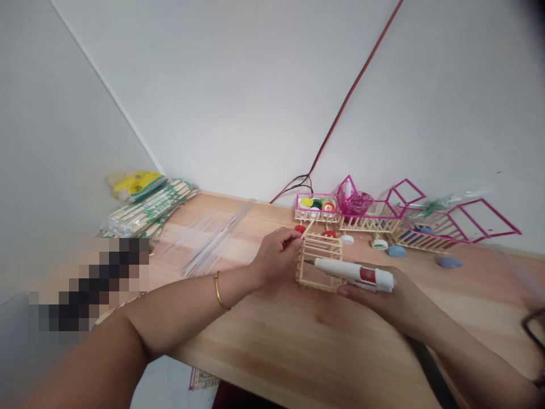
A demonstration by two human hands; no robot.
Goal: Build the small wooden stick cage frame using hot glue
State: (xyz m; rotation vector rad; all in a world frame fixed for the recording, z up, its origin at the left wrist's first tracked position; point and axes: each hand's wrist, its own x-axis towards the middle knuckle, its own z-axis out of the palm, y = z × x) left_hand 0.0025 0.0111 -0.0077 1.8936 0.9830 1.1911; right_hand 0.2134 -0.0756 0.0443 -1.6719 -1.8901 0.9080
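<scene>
My left hand point(276, 258) pinches a thin wooden stick point(308, 228) above the left edge of a small crate-like frame of wooden sticks point(321, 238). My right hand point(374, 301) is closed around a white hot glue gun point(340, 269) with a red panel. Its dark nozzle points left, over the frame, close to the frame's left side. Behind the frame stands a stick cart with magenta edges point(317, 220), holding small coloured caps. Whether the nozzle touches the frame I cannot tell.
Clear glue sticks point(221, 241) lie left of the frame. Packaged wooden sticks point(155, 207) and a yellow packet point(138, 184) are at the back left. More magenta-edged stick carts point(370, 222) and a blue disc point(449, 262) sit right. A red-black cable point(353, 88) runs down the wall.
</scene>
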